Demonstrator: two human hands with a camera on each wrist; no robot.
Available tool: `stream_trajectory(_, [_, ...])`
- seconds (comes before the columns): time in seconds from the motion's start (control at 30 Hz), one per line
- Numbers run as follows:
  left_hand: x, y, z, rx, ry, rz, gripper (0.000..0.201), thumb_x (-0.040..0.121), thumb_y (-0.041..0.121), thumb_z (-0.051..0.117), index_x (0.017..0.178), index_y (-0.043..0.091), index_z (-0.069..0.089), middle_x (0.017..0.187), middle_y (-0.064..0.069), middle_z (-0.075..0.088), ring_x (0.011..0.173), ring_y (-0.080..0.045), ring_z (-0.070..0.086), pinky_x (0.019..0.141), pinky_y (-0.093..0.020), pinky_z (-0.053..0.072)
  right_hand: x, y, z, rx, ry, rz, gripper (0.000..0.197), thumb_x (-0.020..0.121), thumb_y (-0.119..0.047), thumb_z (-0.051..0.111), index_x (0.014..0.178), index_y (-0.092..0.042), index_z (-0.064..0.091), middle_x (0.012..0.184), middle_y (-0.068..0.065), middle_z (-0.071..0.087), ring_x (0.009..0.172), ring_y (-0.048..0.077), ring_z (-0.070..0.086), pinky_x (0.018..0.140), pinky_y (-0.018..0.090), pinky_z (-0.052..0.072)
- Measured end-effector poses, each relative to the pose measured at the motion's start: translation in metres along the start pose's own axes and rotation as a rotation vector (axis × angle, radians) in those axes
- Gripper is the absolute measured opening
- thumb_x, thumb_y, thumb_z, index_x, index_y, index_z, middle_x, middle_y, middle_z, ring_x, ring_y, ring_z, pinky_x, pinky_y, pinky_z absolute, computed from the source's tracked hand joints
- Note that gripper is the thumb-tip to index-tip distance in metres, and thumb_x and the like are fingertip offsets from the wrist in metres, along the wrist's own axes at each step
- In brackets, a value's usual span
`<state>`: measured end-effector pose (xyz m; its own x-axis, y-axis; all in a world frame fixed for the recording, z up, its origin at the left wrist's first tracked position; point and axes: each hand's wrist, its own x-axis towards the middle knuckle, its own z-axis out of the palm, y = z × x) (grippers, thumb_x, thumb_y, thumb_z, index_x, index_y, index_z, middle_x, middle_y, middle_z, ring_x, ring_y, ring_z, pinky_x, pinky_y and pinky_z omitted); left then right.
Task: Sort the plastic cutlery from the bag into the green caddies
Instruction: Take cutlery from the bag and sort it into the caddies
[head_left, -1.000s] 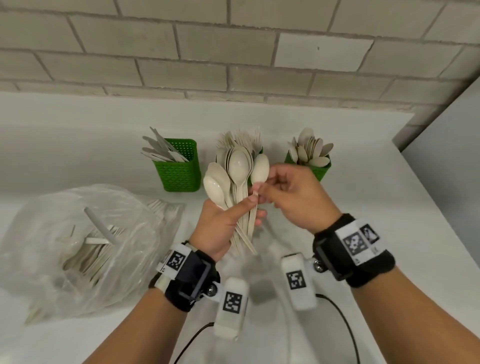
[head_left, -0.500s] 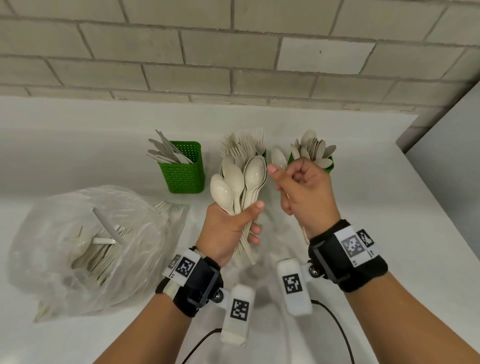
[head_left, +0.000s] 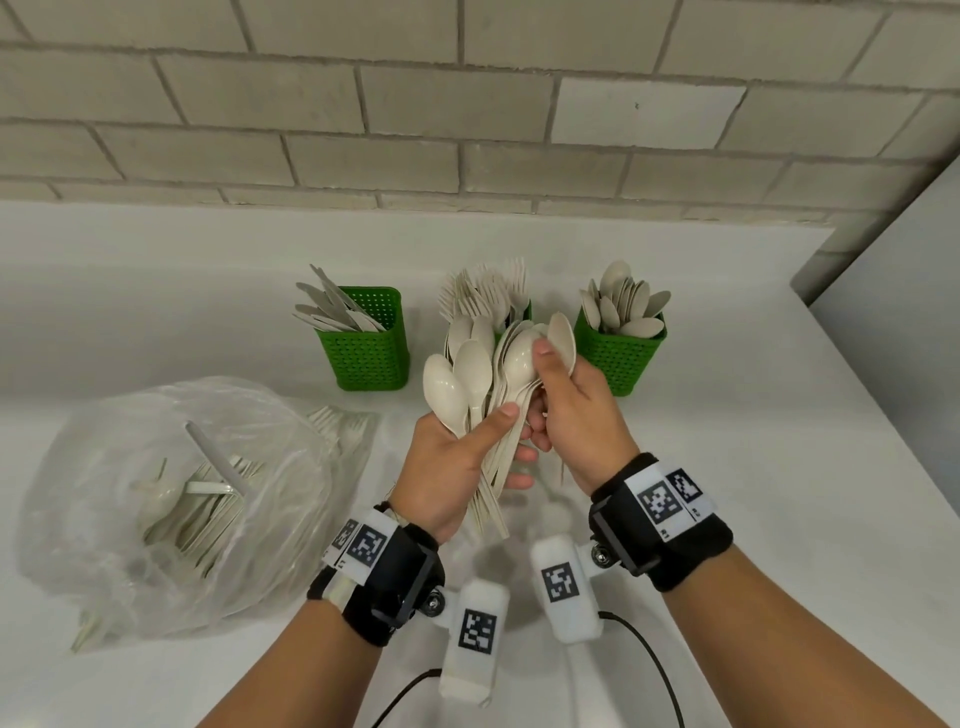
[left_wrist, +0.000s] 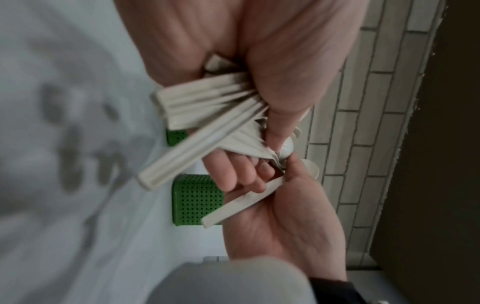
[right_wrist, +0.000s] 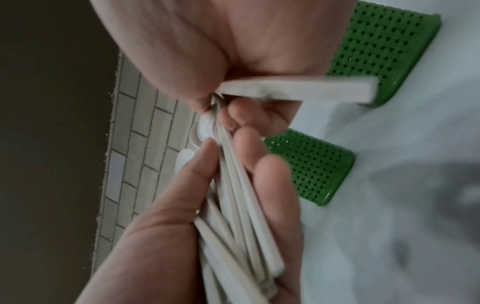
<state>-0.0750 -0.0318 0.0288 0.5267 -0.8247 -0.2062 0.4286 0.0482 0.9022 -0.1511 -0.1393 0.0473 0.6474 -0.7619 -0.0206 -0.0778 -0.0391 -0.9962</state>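
Head view: left hand (head_left: 447, 467) grips a bunch of spoons (head_left: 467, 384) by the handles, bowls up, above the counter (head_left: 753, 441). Right hand (head_left: 576, 410) pinches one spoon (head_left: 563, 338) w/ thumb on the bunch. Three green caddies (head_left: 366, 358) behind, bag (head_left: 171, 499) at left. Left wrist view: handles fan out of the fist. Right wrist view: single handle sticks out past curled fingers (right_wrist: 259, 115).

White counter (head_left: 727, 467) below brick wall (head_left: 467, 104)
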Motion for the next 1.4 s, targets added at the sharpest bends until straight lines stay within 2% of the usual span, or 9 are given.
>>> stream_trajectory(0.23, [0.001, -0.002, -0.002, 0.119, 0.024, 0.029, 0.019, 0.095, 0.02, 0.058, 0.087, 0.009, 0.072, 0.071, -0.009, 0.069, 0.054, -0.02, 0.063, 0.046, -0.027, 0.049, 0.0, 0.003, 0.006, 0.068, 0.024, 0.033, 0.039, 0.105, -0.032, 0.038, 0.076, -0.008, 0.052, 0.045, -0.007, 0.049, 0.04, 0.007, 0.046, 0.041, 0.018, 0.036])
stream_trajectory(0.43, [0.002, -0.001, -0.002, 0.205, -0.003, 0.047, 0.017, 0.097, 0.019, 0.056, 0.093, 0.012, 0.071, 0.076, -0.011, 0.071, 0.058, -0.025, 0.066, 0.046, -0.03, 0.052, 0.003, 0.009, 0.006, 0.043, 0.059, 0.063, 0.043, 0.103, -0.035, 0.043, 0.078, -0.002, 0.056, 0.048, -0.003, 0.052, 0.041, 0.011, 0.047, 0.048, 0.029, 0.038])
stream_trajectory(0.67, [-0.001, 0.007, 0.002, 0.083, -0.062, 0.016, 0.015, 0.096, 0.013, 0.057, 0.094, 0.006, 0.071, 0.075, -0.016, 0.068, 0.049, -0.022, 0.057, 0.041, -0.028, 0.048, -0.005, -0.004, 0.011, 0.295, 0.084, 0.149, 0.043, 0.102, -0.039, 0.041, 0.082, -0.005, 0.059, 0.049, -0.001, 0.054, 0.04, 0.006, 0.05, 0.037, 0.019, 0.037])
stream_trajectory(0.77, [-0.002, 0.008, -0.001, -0.022, -0.116, -0.05, 0.024, 0.088, 0.014, 0.062, 0.106, -0.002, 0.066, 0.075, -0.019, 0.065, 0.052, -0.024, 0.063, 0.044, -0.031, 0.051, -0.005, -0.006, 0.012, 0.205, 0.01, 0.086, 0.044, 0.098, -0.042, 0.048, 0.096, -0.003, 0.068, 0.077, 0.011, 0.073, 0.073, 0.02, 0.072, 0.062, 0.033, 0.058])
stream_trajectory(0.83, [-0.001, 0.006, -0.002, -0.014, -0.135, -0.068, 0.03, 0.084, 0.018, 0.065, 0.108, 0.0, 0.065, 0.076, -0.02, 0.063, 0.055, -0.028, 0.064, 0.046, -0.033, 0.054, -0.005, -0.004, 0.011, 0.127, 0.001, 0.03, 0.046, 0.096, -0.042, 0.052, 0.094, 0.001, 0.069, 0.086, 0.017, 0.073, 0.084, 0.028, 0.072, 0.076, 0.04, 0.057])
stream_trajectory(1.03, [-0.003, 0.005, 0.0, -0.031, -0.082, 0.008, 0.026, 0.091, 0.017, 0.058, 0.107, -0.004, 0.062, 0.066, -0.004, 0.067, 0.053, -0.014, 0.063, 0.044, -0.022, 0.049, -0.009, -0.001, 0.015, 0.229, 0.017, 0.103, 0.067, 0.086, -0.064, 0.051, 0.085, 0.0, 0.071, 0.09, 0.028, 0.07, 0.09, 0.037, 0.07, 0.083, 0.048, 0.057])
stream_trajectory(1.17, [-0.003, 0.005, 0.001, -0.01, -0.061, -0.008, 0.025, 0.089, 0.027, 0.06, 0.083, 0.004, 0.066, 0.06, -0.007, 0.059, 0.042, -0.014, 0.05, 0.037, -0.021, 0.039, -0.011, -0.007, 0.019, 0.158, 0.035, 0.134, 0.076, 0.093, -0.063, 0.029, 0.078, 0.001, 0.066, 0.065, 0.018, 0.067, 0.056, 0.03, 0.065, 0.051, 0.037, 0.054])
stream_trajectory(1.3, [-0.002, 0.003, 0.003, 0.016, -0.053, 0.024, 0.023, 0.083, 0.027, 0.063, 0.086, 0.005, 0.065, 0.058, -0.005, 0.059, 0.044, -0.017, 0.051, 0.039, -0.022, 0.04, -0.008, -0.001, 0.023, 0.071, 0.005, 0.066, 0.075, 0.092, -0.069, 0.033, 0.106, -0.001, 0.063, 0.097, 0.03, 0.066, 0.089, 0.04, 0.067, 0.077, 0.054, 0.056])
stream_trajectory(1.4, [-0.001, 0.003, 0.0, 0.046, -0.032, 0.057, 0.013, 0.088, 0.016, 0.062, 0.09, 0.003, 0.066, 0.058, -0.002, 0.063, 0.048, -0.014, 0.058, 0.042, -0.024, 0.045, -0.008, 0.002, 0.024, 0.064, -0.1, 0.004, 0.062, 0.087, -0.066, 0.049, 0.108, -0.009, 0.063, 0.101, 0.027, 0.067, 0.093, 0.04, 0.067, 0.079, 0.06, 0.054])
